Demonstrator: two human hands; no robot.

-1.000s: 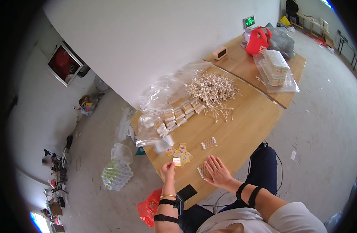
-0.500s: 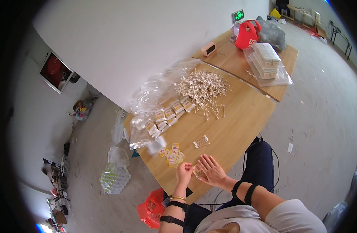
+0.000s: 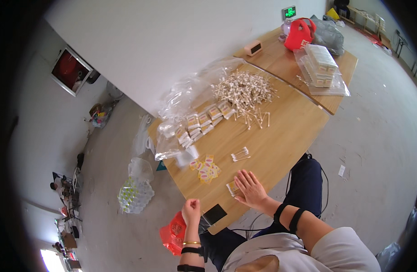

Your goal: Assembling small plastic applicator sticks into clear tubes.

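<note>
On the table (image 3: 281, 136) | swab packets (image 3: 204, 119) by clear bag (image 3: 177, 98) | right hand (image 3: 250, 187) flat — over swabs (image 3: 232, 189) | left hand (image 3: 191, 210) curled — hold unclear

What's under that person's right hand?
Beside the left edge of the right hand, the ends of some cotton swabs and part of a small yellow-and-white card show. The hand covers the rest, so how many swabs lie there cannot be seen.
</note>
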